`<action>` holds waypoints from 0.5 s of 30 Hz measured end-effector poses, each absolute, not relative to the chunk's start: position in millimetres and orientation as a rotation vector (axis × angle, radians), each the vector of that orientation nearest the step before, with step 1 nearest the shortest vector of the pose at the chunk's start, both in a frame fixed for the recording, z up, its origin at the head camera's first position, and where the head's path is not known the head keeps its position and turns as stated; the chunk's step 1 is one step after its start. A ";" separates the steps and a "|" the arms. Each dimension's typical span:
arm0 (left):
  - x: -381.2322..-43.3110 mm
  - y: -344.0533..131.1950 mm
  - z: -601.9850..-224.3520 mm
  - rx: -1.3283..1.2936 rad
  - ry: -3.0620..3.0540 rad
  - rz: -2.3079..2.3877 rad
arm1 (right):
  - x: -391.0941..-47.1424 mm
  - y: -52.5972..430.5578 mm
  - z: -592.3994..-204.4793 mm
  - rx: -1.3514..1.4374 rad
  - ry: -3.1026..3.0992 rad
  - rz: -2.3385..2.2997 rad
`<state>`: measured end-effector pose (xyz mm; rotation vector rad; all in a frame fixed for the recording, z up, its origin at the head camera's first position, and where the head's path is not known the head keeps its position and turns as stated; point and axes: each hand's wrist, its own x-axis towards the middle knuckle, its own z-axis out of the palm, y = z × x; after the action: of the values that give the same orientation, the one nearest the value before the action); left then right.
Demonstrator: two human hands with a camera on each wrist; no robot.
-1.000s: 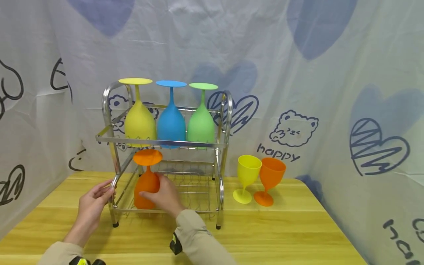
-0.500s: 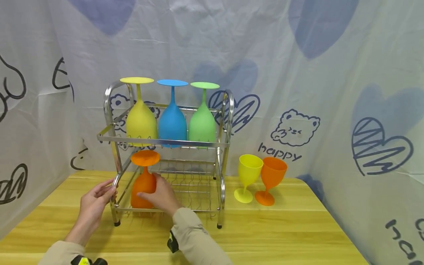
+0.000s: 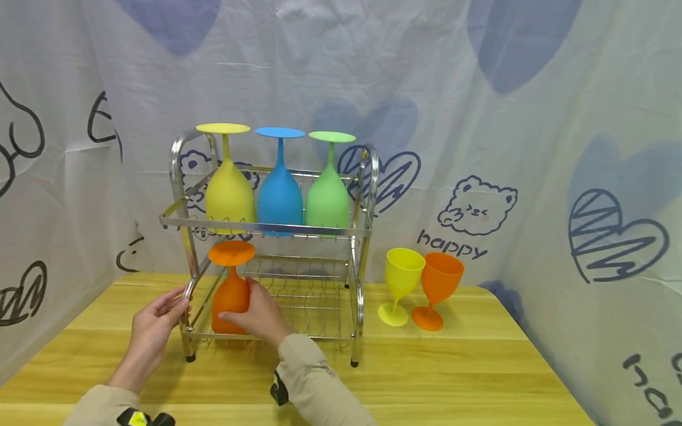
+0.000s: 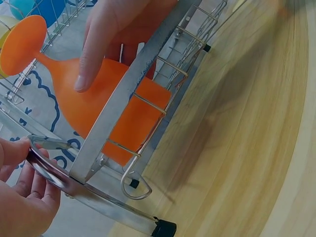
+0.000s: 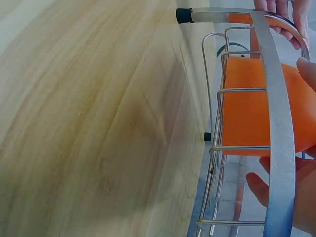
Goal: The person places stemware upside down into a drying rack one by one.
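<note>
An orange goblet (image 3: 230,302) stands upside down at the left end of the lower shelf of a metal rack (image 3: 266,227). My right hand (image 3: 262,312) holds its bowl from the right, thumb in front and fingers partly hidden behind. In the left wrist view the goblet's bowl (image 4: 89,89) sits within the shelf's wire edge. My left hand (image 3: 151,325) grips the rack's left front upright, with thumb and fingers around the curved tube (image 4: 47,165). On the upper shelf stand a yellow goblet (image 3: 230,192), a blue goblet (image 3: 279,198) and a green goblet (image 3: 327,201), all upside down.
Right of the rack, a second yellow goblet (image 3: 402,275) and a second orange goblet (image 3: 441,278) stand upright close together on the wooden table (image 3: 453,378). A printed cloth (image 3: 341,65) hangs behind and along the sides.
The orange goblet in my right hand has shifted slightly left along the lower shelf. My left hand keeps its grip on the rack.
</note>
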<state>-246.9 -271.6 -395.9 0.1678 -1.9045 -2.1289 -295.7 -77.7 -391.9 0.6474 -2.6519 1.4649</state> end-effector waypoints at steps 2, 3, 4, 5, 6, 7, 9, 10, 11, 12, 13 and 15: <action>-247.1 -271.7 -396.0 0.164 -1.919 -2.116 | -294.9 -77.2 -390.5 0.628 -2.657 1.473; -247.1 -271.6 -395.9 0.163 -1.923 -2.113 | -294.5 -76.8 -389.6 0.620 -2.657 1.476; -247.3 -271.8 -395.9 0.163 -1.926 -2.113 | -293.9 -76.1 -388.4 0.615 -2.656 1.476; -247.2 -271.8 -395.7 0.162 -1.938 -2.103 | -293.6 -75.3 -387.1 0.612 -2.657 1.464; -247.1 -271.7 -395.4 0.165 -1.950 -2.092 | -292.9 -73.9 -386.0 0.610 -2.660 1.449; -246.8 -271.4 -394.9 0.167 -1.967 -2.077 | -292.3 -72.3 -384.4 0.620 -2.660 1.427; -246.2 -270.6 -393.8 0.181 -2.034 -2.009 | -290.6 -67.4 -380.5 0.656 -2.664 1.367; -245.7 -270.1 -393.4 0.189 -2.068 -1.970 | -289.5 -64.5 -378.2 0.674 -2.670 1.331; -245.1 -269.2 -392.7 0.197 -2.107 -1.920 | -288.1 -61.2 -375.9 0.688 -2.678 1.289; -244.7 -268.5 -392.2 0.208 -2.138 -1.877 | -286.3 -57.5 -373.2 0.705 -2.682 1.268; -244.4 -267.7 -391.5 0.219 -2.174 -1.826 | -284.8 -53.6 -370.7 0.721 -2.689 1.238; -243.5 -266.0 -390.0 0.250 -2.216 -1.746 | -280.7 -46.1 -364.8 0.728 -2.705 1.184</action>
<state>-243.5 -266.0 -390.0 0.2500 -2.2157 -1.7456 -280.7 -46.1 -364.8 0.7279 -2.7051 1.1843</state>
